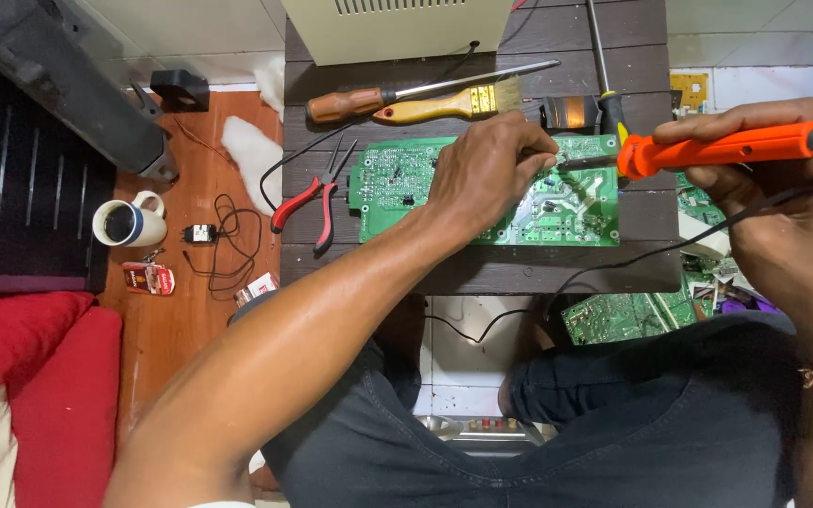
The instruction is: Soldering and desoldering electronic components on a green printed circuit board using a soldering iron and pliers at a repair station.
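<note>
Your right hand (783, 188) grips the orange-handled soldering iron (717, 149), tip at nine o'clock onto the green rectangular circuit board (397, 183) — left hand (486, 169) pinches something unclear, steadying.

I see two small packages on the orange-brown floor left of the dark table. A flat red packet (148, 278) with a white patch on its face lies just below the white mug (130, 224). A smaller white and red box (256, 286) lies by the table's lower left corner. At upper right, a yellow square label (691, 90) sits on white tiles.
</note>
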